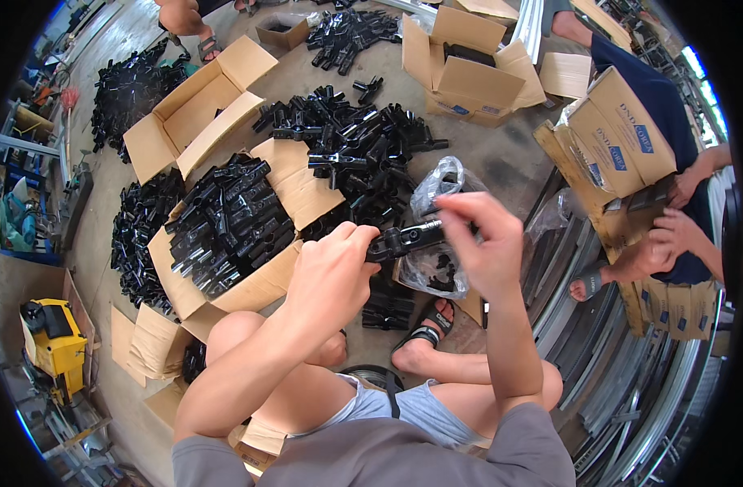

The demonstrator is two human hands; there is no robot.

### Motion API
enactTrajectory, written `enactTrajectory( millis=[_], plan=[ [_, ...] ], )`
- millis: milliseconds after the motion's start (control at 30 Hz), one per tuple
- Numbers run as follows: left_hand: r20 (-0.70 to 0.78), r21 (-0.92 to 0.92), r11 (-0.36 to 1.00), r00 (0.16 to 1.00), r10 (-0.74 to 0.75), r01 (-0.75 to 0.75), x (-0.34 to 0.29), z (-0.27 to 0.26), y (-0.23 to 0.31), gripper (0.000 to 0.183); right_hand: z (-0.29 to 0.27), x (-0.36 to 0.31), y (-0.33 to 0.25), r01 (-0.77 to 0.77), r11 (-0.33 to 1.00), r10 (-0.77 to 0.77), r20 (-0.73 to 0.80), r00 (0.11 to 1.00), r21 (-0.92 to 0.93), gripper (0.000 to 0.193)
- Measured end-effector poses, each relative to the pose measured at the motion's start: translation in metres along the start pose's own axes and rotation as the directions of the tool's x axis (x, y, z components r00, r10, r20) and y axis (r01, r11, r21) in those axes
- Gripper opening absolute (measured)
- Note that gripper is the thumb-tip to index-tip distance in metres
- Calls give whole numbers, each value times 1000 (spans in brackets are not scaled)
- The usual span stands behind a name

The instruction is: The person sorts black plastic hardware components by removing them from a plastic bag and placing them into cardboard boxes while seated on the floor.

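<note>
My left hand [332, 268] is closed around one end of a black tubular fitting [408, 238], which lies level in front of me and has a shiny silvery part near its right end. Beside that end my right hand [491, 247] is pinched and slightly blurred. A small dark piece seems to show at its fingertips, but I cannot make out what it is. Below the fitting is a clear plastic bag [420, 280] with small black pieces in it. An open carton [173, 280] full of similar black fittings [234, 223] stands to the left.
Heaps of black fittings [347, 142] cover the floor ahead. Open cartons [477, 81] stand at the back. On the right, a person's hands [672, 235] work beside a pallet with a closed carton [619, 142]. Long metal strips [582, 365] lie there. A yellow machine [59, 345] stands far left.
</note>
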State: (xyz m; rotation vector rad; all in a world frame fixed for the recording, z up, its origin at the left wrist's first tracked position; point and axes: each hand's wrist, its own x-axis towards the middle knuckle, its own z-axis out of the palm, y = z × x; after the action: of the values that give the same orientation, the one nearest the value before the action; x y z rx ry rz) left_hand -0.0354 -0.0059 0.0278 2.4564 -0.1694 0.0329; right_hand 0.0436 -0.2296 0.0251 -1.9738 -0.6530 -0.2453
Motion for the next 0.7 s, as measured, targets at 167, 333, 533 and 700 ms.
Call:
enactTrajectory(
  millis=[167,333,533,700],
  plan=[
    [-24,18,999,999,28,-28,-9,3,7,39,19,-8,-37,263,952,-223,234,946,-156,18],
    [-32,39,999,999,37,-35,-23,3,9,37,27,-13,-49,456,852,-367,327,871,-258,17],
    [-51,4,999,998,36,-36,-36,2,6,39,30,-19,-58,503,813,-370,407,835,-293,21],
    [-67,-65,998,998,8,-13,-37,-7,11,40,30,-23,-65,469,825,-370,325,870,-314,21]
  ],
)
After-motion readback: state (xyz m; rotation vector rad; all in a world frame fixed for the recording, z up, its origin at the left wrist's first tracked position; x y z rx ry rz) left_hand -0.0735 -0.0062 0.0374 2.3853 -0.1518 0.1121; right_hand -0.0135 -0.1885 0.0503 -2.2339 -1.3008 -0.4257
